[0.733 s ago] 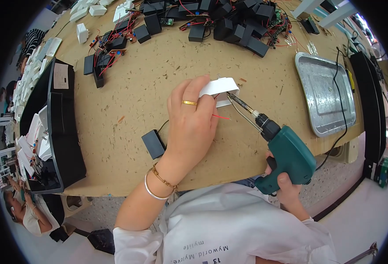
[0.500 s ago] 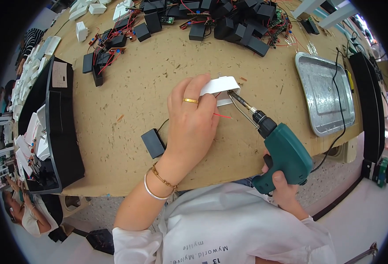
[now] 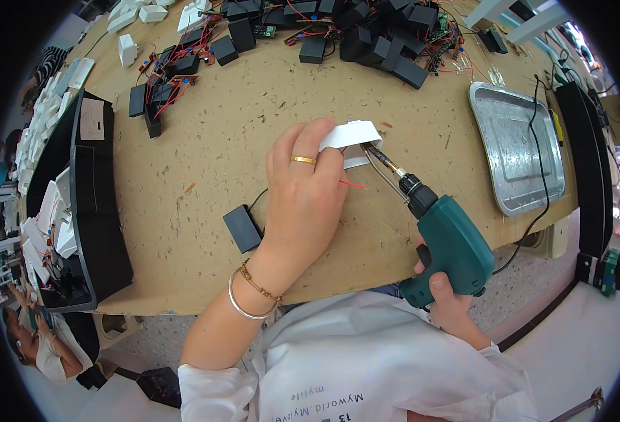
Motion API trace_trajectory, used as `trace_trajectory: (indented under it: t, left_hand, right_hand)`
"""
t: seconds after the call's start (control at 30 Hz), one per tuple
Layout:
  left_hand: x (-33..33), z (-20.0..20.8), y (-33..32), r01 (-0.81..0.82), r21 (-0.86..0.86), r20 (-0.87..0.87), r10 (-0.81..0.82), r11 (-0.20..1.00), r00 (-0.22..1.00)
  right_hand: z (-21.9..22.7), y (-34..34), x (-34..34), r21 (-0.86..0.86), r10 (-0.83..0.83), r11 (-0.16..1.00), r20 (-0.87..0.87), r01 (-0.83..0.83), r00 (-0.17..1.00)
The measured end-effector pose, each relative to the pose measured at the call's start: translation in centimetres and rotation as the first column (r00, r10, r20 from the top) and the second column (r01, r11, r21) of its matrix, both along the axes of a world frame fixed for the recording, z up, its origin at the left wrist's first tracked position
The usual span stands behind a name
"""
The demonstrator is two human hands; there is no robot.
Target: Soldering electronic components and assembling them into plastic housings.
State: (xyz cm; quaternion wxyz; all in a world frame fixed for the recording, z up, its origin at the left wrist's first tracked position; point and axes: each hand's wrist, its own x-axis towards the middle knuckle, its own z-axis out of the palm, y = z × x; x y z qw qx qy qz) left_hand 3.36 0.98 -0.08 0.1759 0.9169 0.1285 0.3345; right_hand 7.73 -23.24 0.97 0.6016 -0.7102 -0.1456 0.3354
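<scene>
My left hand [image 3: 304, 184] is closed on a white plastic housing [image 3: 352, 135] near the middle of the table. A red wire [image 3: 353, 185] sticks out beside its fingers. My right hand [image 3: 448, 295] grips the handle of a green gun-shaped soldering iron [image 3: 455, 235]. The iron's metal tip reaches into the open side of the housing; what it touches inside is hidden. Left of my left wrist lies a small black box [image 3: 242, 228], with a dark cable running from it toward that hand.
Black boxes [image 3: 356, 43] with circuit boards and red wires pile along the far side. A black bin [image 3: 99, 211] holding white parts stands at left. On the right, a metal tray [image 3: 517, 151] lies under a black power cord [image 3: 537, 130]. Another person [image 3: 46, 344] sits at far left.
The iron has shifted very slightly to the left, its tip still inside the housing. My left hand keeps the same hold; otherwise the view has only moved a little.
</scene>
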Motion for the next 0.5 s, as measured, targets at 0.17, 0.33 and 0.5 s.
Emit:
trace_trajectory:
  t: [0.17, 0.33, 0.5]
  left_hand:
    - [0.13, 0.19, -0.02, -0.028, 0.029, 0.013, 0.028, 0.999, 1.0]
    - [0.0, 0.07, 0.03, 0.008, -0.012, -0.016, -0.009, 1.0, 1.0]
    - [0.09, 0.04, 0.1, 0.012, -0.008, -0.008, -0.012, 1.0, 1.0]
  right_hand:
    - [0.39, 0.17, -0.17, -0.01, -0.006, 1.0, -0.033, 0.005, 0.999]
    - [0.37, 0.64, -0.33, -0.003, 0.005, 1.0, 0.056, -0.005, 0.998]
    - [0.37, 0.8, -0.35, -0.02, 0.006, 1.0, 0.08, -0.004, 0.997]
